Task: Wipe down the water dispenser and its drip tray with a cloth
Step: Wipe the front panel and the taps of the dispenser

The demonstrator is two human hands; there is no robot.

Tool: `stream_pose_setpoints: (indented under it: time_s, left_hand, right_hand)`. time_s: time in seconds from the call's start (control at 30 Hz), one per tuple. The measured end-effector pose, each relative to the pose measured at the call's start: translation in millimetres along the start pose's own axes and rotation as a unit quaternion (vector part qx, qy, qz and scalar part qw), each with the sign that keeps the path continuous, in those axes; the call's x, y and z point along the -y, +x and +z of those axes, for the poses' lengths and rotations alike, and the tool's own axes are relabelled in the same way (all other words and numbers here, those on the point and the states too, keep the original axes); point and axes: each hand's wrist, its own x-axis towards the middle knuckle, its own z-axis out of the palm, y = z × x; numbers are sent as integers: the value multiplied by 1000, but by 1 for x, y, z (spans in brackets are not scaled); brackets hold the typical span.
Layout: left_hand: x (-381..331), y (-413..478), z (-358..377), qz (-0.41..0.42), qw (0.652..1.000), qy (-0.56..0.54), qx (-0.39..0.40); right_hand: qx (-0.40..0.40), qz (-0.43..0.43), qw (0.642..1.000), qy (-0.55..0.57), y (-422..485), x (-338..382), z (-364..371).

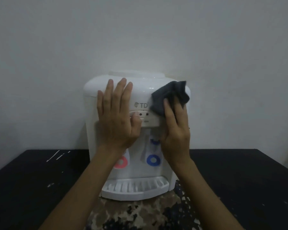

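A white tabletop water dispenser stands against the wall, with a red tap and a blue tap on its front. Its white slotted drip tray juts out at the bottom. My left hand lies flat on the upper left of the front, fingers straight and pointing up. My right hand presses a dark grey cloth against the upper right front, with the cloth bunched over my fingertips and reaching the top right corner.
The dispenser sits on a black table whose surface is worn and speckled pale near the front middle. A plain pale wall rises right behind it.
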Motion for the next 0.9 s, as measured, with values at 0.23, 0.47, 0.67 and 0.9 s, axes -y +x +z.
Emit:
stream_pose_setpoints:
  time_s: [0.23, 0.47, 0.67, 0.9]
  left_hand:
    - [-1, 0, 7, -3, 1000, 6, -23]
    - [-1, 0, 9, 2, 999, 15, -41]
    - [4, 1, 7, 22, 999, 24, -39]
    - [9, 1, -1, 21, 999, 18, -23]
  right_hand:
    - [-51, 234, 967, 84, 15, -18, -4]
    - [-1, 334, 934, 129, -59, -12, -14]
    - [21, 367, 912, 180, -32, -20, -26]
    - [14, 313, 938, 147, -42, -11, -28]
